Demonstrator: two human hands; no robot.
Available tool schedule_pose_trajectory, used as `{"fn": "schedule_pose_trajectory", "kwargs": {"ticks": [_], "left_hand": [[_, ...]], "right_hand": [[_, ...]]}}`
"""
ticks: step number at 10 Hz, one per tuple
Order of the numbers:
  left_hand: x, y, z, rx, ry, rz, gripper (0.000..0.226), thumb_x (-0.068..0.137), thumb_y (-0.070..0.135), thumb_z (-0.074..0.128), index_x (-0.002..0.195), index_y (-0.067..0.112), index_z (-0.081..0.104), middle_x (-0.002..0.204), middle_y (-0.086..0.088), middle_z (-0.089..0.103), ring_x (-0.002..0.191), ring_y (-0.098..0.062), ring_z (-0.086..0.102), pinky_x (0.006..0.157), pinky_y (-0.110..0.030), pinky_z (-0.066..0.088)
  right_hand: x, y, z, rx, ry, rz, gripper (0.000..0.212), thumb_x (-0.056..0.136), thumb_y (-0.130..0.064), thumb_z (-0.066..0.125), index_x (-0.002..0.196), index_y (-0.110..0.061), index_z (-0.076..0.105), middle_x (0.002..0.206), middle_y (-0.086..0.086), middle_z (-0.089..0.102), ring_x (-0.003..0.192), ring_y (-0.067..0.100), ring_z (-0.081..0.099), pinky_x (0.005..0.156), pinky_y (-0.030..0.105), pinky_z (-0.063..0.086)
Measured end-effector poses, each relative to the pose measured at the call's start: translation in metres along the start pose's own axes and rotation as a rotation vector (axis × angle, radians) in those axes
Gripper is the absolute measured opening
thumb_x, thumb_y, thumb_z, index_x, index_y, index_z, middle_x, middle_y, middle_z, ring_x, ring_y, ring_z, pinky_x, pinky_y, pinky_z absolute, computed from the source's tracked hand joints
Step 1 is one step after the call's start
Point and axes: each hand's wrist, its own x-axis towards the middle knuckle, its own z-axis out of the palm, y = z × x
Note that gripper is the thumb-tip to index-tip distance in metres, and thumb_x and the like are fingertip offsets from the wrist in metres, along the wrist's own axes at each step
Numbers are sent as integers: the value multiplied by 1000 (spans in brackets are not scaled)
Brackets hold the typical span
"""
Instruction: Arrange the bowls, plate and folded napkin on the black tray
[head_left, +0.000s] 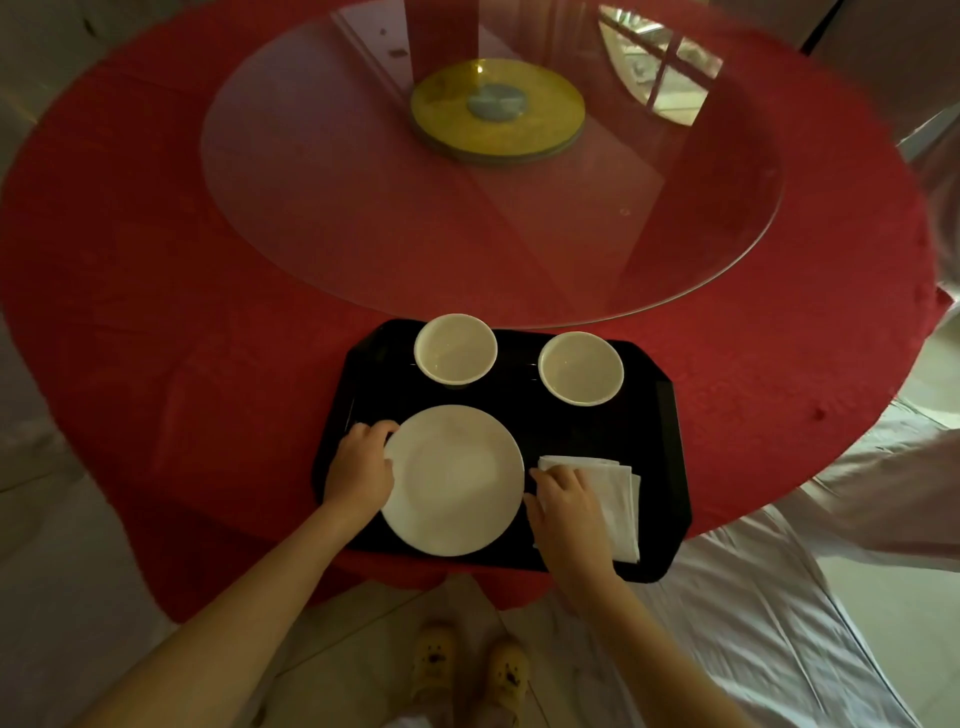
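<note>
At the near edge of a round counter (156, 270) draped in red cloth lies a black tray (660, 467) with clipped corners, its near right corner slightly overhanging the counter rim. Two white bowls stand upright along the far side of the tray: the left bowl (455, 349) close to the far edge, the right bowl (581, 368) beside it and apart from it, a strip of bare tray between them. Both appear empty. A white plate (453, 480) rests flat on the near left part of the tray, just nearer than the left bowl. A folded white napkin (618, 499) lies on the near right part of the tray, just beside the plate.

The left hand (360, 465) grips the left rim of the plate, fingers curled over the edge and the thumb on the upper surface. The right hand (563, 501) lies palm down on the left portion of the napkin, fingers slightly spread and pressing on the cloth, with the fingertips toward the plate rim; whether it pinches the napkin or merely rests on it cannot be told. Both forearms are bare.

Beyond the tray, a round glass turntable (363, 218) covers the middle of the counter, with a yellow circular hub (497, 109) at its centre. Below the counter edge appear a tiled floor, two yellow shoes (470, 670) and white fabric (753, 613) to the right.
</note>
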Motion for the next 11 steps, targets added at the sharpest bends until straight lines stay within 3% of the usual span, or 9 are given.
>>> {"fn": "schedule_pose_trajectory", "kwargs": {"ticks": [3, 4, 5, 6, 9, 11], "left_hand": [[-3, -9, -6, -51, -29, -25, 45, 88, 1, 51, 130, 14, 44, 120, -17, 50, 104, -30, 53, 86, -43, 49], [-2, -10, -5, -58, -38, -10, 45, 87, 1, 51, 130, 14, 44, 118, -17, 50, 101, -29, 54, 83, -42, 50], [-3, -9, -5, -54, -39, -13, 45, 87, 1, 49, 130, 14, 43, 118, -16, 49, 100, -29, 54, 82, -42, 50], [-2, -11, -3, -47, -30, -4, 46, 87, 0, 50, 130, 13, 43, 118, -17, 49, 101, -30, 54, 82, -42, 49], [-6, -9, -4, 67, -42, 44, 44, 87, -1, 47, 128, 12, 43, 117, -16, 50, 102, -29, 52, 80, -40, 47], [-4, -2, -19, 149, -66, 38, 49, 88, 2, 43, 136, 14, 38, 128, -14, 46, 111, -29, 49, 87, -41, 49]], "right_hand": [[-5, -13, 13, -50, 86, -35, 39, 90, -18, 53, 129, -11, 50, 119, 11, 58, 108, 31, 49, 92, 40, 42], [-11, 7, 7, -198, 110, 59, 54, 89, -22, 53, 139, -15, 35, 144, 10, 39, 132, 32, 32, 108, 44, 28], [-16, 29, 2, -191, 111, 192, 59, 93, -34, 45, 145, -19, 22, 156, 12, 12, 143, 32, 6, 116, 46, 5], [-17, 34, 7, -174, 33, 168, 58, 96, -38, 36, 146, -21, 14, 157, 10, 1, 143, 30, -8, 117, 46, -2], [-14, 22, 15, -153, 22, 149, 57, 96, -40, 32, 147, -23, 12, 158, 8, 0, 143, 29, -9, 118, 44, -1], [-12, 11, -5, -207, 65, 113, 61, 94, -44, 37, 146, -19, 16, 156, 13, 13, 143, 30, 8, 116, 45, 8]]}}
